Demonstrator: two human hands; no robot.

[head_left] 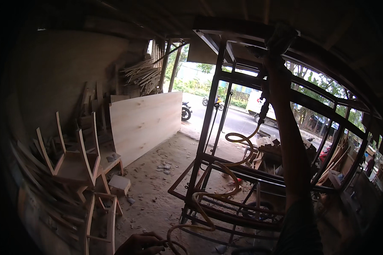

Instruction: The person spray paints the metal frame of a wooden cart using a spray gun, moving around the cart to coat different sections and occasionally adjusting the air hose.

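Observation:
My right hand [277, 63] is raised to the top rail of a tall dark frame [206, 123] and closed around a dark hose-fed tool. Shadow hides the tool's exact kind. From below it hangs a dark hose coupling [264, 108], which runs into a yellow coiled hose [227, 168]. That hose loops down through the frame toward the lower edge. There my left hand [142, 243] is closed, its fingers curled at the hose's near end. A greyish lump [281, 38] shows at the top of my right hand, too dark to make out.
A large pale plywood sheet [147, 125] leans on edge at the middle left. Wooden stool frames [74, 168] and a small block [120, 185] stand at left, with timber strips [144, 74] piled behind. Beyond the opening are a road [238, 117], motorcycles and a white vehicle [256, 104].

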